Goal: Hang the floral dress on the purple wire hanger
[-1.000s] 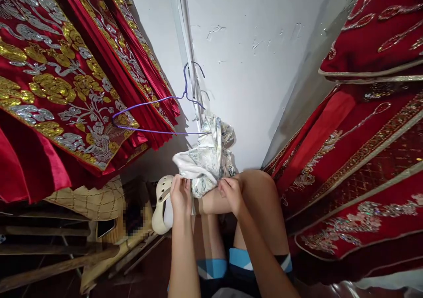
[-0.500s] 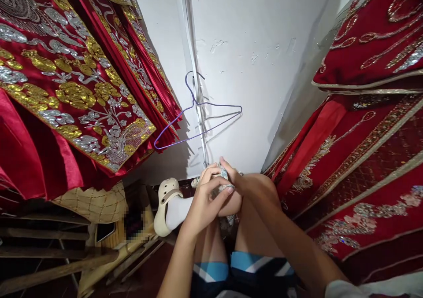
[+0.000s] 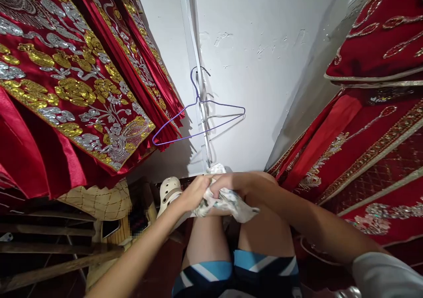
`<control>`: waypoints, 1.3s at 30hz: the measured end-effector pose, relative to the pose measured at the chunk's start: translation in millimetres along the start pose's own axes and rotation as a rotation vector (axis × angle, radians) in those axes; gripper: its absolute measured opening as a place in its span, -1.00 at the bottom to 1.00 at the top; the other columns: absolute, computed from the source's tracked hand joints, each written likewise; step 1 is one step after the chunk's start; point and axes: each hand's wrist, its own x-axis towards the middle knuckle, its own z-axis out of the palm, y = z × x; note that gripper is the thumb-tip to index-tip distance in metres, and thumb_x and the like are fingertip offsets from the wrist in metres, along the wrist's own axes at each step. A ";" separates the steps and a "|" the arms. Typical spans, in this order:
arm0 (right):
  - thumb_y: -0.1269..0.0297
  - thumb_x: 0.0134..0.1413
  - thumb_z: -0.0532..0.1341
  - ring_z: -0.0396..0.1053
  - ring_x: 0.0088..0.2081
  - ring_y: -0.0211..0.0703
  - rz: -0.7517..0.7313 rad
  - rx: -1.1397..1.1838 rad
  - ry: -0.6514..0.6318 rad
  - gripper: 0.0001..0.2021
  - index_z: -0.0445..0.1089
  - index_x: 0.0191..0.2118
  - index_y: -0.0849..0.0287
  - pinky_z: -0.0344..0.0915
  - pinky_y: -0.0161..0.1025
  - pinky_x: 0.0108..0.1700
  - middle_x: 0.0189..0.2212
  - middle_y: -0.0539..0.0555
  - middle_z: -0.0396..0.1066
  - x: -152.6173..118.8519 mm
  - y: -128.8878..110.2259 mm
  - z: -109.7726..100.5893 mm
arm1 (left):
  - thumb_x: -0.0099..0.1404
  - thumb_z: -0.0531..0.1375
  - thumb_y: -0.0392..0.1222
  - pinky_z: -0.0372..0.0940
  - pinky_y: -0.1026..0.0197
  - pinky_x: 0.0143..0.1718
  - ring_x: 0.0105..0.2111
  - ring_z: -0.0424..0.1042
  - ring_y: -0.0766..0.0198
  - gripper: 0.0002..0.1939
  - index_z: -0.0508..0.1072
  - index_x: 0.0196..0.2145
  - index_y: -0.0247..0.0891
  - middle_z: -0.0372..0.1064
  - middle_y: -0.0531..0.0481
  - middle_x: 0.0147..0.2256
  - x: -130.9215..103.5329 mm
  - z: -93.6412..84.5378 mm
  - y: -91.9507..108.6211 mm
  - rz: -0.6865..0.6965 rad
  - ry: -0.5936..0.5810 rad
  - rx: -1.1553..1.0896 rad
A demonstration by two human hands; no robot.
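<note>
A crumpled white cloth (image 3: 243, 207) with a dark and pale-blue print is bunched between my hands above my knees. What kind of cloth it is, I cannot tell. My left hand (image 3: 195, 193) is closed on its left side, its fingers pressed in next to the other hand. From the right, my right hand (image 3: 228, 182) grips the middle, the fingers curled into the folds. One end of the cloth hangs loose toward my right thigh, and another part sticks up beyond my hands.
A purple hanger (image 3: 198, 134) hangs against the white wall (image 3: 251, 20). Red embroidered garments (image 3: 76, 91) hang at left, and more red beaded garments (image 3: 373, 144) at right. A cream clog (image 3: 170, 192) is on my foot. Bamboo furniture (image 3: 59, 269) stands at lower left, a phone (image 3: 110, 228) on it.
Both hands have closed around the cloth, where before the fingers were loosely bent over it. More of the cloth now shows, spread out to the right. The view has shifted slightly.
</note>
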 end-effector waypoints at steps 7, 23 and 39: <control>0.39 -0.20 0.17 0.25 -0.56 -0.26 -0.125 -0.283 0.063 -0.94 0.34 -0.59 0.20 0.13 -0.35 -0.54 -0.64 -0.04 0.34 -25.1 -4.3 -45.3 | 0.36 0.10 0.05 0.11 -0.08 0.14 -0.16 0.47 0.02 -0.69 0.54 -0.25 -0.18 0.54 -0.14 -0.26 -24.2 -39.9 -37.5 -0.148 -0.206 0.785; 0.49 -0.20 0.08 0.31 -0.38 -0.16 -0.560 -0.638 0.657 -0.67 0.50 -0.29 0.22 0.20 -0.26 -0.28 -0.33 0.07 0.49 80.6 -47.7 -121.5 | 0.12 0.11 0.13 0.19 0.21 -0.48 -0.52 0.35 0.12 -0.63 0.44 -0.53 -0.23 0.39 -0.03 -0.59 -43.4 -145.7 -2.4 -0.639 0.301 0.743; 0.38 -0.15 0.02 0.17 -0.53 -0.24 -0.498 -0.603 0.617 -0.80 0.39 -0.52 0.20 0.05 -0.30 -0.45 -0.61 -0.04 0.25 46.2 -27.6 -106.4 | 0.22 0.16 -0.14 0.18 0.31 -0.32 -0.39 0.32 0.30 -0.85 0.41 -0.28 -0.24 0.40 0.04 -0.36 62.4 -137.2 17.8 0.022 0.894 0.483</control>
